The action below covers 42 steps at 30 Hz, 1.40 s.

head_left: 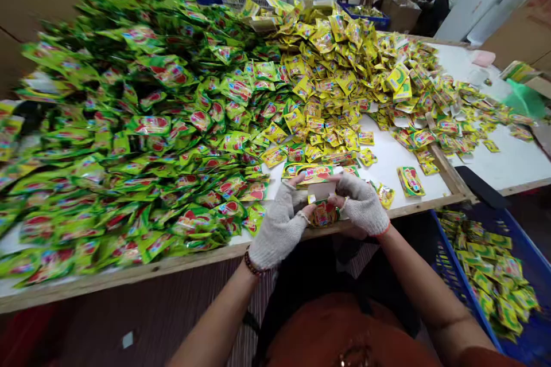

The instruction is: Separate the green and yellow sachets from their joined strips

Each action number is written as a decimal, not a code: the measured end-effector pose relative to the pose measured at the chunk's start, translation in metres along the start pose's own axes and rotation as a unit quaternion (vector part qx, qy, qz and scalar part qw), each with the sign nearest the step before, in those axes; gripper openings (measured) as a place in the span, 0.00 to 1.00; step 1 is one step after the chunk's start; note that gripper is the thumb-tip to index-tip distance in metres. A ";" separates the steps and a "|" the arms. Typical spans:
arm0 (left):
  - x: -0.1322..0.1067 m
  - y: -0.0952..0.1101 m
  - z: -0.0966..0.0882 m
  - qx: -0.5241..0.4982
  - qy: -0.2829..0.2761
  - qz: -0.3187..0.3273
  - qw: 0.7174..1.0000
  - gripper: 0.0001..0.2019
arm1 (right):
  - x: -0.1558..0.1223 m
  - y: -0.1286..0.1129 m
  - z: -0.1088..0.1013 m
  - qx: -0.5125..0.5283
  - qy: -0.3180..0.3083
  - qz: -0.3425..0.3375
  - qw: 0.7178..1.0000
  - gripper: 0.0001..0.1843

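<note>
Both my hands wear white knit fingerless gloves and meet at the table's front edge. My left hand (282, 223) and my right hand (364, 203) are closed together on a small stack of green-yellow sachets (323, 213) with a white card on top. A huge heap of green sachets (142, 126) covers the left of the white table (390, 157). A heap of yellow sachets (340, 63) lies behind my hands, and a few flat sachets (321, 172) rest just beyond my fingers.
A blue crate (491, 266) holding several sachets stands at my right below the table. A wooden strip (450, 175) divides the table from a second white surface at the right. White baskets and another sachet pile sit far back.
</note>
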<state>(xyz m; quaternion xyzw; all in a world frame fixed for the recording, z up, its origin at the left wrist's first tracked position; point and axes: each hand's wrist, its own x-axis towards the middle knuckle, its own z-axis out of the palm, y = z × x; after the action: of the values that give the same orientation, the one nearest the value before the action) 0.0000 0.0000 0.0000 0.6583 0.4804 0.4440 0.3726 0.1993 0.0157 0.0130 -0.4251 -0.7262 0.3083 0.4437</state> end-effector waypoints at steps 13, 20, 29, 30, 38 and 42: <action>0.008 0.025 -0.017 0.037 -0.042 0.066 0.996 0.11 | 0.000 -0.023 -0.007 -0.040 -0.061 -0.002 0.997 0.09; 0.001 0.008 -0.018 0.052 -0.016 0.183 0.982 0.11 | 0.000 -0.017 -0.009 -0.043 -0.048 -0.054 0.996 0.08; -0.001 -0.019 -0.018 0.106 -0.025 0.351 0.930 0.23 | -0.013 0.006 -0.007 -0.104 -0.095 -0.218 0.966 0.26; 0.001 -0.016 -0.018 0.099 -0.030 0.331 0.938 0.19 | -0.014 0.005 -0.004 -0.098 -0.081 -0.208 0.970 0.24; 0.064 0.006 -0.013 0.280 -0.100 0.168 0.940 0.15 | -0.012 0.023 -0.075 -0.101 0.140 0.140 0.975 0.13; 0.101 0.015 -0.003 0.418 -0.236 0.079 0.874 0.16 | -0.011 0.064 -0.163 -0.229 0.168 0.274 0.919 0.15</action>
<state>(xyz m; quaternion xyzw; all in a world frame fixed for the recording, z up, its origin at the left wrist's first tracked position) 0.0166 0.0933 0.0374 0.8734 0.4657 0.0612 0.1291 0.3716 0.0460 0.0233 -0.7428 -0.5468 0.1671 0.3483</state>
